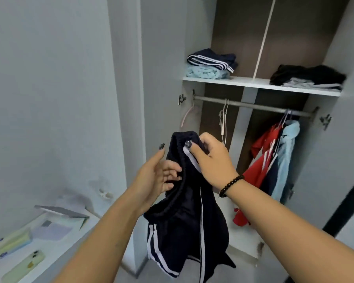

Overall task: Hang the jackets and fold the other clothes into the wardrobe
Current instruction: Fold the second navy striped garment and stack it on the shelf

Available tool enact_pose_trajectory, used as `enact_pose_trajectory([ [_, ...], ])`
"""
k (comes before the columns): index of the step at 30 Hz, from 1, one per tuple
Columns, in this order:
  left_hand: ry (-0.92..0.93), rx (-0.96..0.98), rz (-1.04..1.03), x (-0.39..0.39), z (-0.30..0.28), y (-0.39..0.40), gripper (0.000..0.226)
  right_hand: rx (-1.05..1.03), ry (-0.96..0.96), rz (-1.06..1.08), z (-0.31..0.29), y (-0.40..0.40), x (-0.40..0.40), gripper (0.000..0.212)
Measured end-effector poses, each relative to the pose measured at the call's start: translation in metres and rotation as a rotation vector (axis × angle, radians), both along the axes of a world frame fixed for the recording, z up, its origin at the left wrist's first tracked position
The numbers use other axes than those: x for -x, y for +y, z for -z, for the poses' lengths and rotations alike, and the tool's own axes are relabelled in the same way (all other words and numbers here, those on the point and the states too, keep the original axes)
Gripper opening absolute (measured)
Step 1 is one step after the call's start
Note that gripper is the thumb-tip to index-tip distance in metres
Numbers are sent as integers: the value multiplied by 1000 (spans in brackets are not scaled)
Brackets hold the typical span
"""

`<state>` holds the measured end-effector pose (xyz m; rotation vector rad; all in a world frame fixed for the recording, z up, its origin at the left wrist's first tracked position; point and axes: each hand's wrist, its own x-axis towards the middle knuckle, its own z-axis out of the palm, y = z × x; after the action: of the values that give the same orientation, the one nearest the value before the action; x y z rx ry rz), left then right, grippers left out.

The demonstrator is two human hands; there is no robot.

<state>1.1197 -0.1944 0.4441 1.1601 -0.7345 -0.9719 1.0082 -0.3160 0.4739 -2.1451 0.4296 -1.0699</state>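
A navy garment with white stripes (184, 227) hangs in front of the open wardrobe. My right hand (211, 160) pinches its top edge by a white stripe. My left hand (157, 176) is beside the cloth, its fingers curled onto the elastic band. On the wardrobe shelf (253, 83) lie folded clothes: a navy striped piece on a light blue one (211, 64) at left, a black and grey pile (309, 77) at right. Below, on the rail (249, 105), hang a red jacket (262, 158) and a light blue jacket (286, 158).
Empty hangers hang on the rail: a pink hanger (189, 117) at left and white hangers (224, 121) in the middle. A low white table (74, 242) at lower left holds a phone (24, 266), papers and small packets. Wardrobe doors stand open on both sides.
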Motion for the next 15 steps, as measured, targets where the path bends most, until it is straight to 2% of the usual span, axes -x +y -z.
enact_pose_trajectory([
  [2,-75,16,-44,10,15,-12,35,-54,6,67,0,-13,7,39],
  [4,-255,-46,-26,17,33,-21,24,-56,25,113,-2,-22,15,38],
  [6,-432,-116,71,19,53,-28,34,-47,22,166,-7,-28,20,39],
  [9,-719,-90,186,16,80,-37,43,-57,-13,240,-15,-33,30,41],
  [12,-882,-144,236,5,94,-45,47,-67,0,281,-18,-41,46,31],
  [13,-887,-176,233,-1,95,-48,42,-147,-30,285,-18,-45,53,30],
  [15,-827,-211,179,-13,92,-53,23,-446,-162,282,-13,-55,69,37],
])
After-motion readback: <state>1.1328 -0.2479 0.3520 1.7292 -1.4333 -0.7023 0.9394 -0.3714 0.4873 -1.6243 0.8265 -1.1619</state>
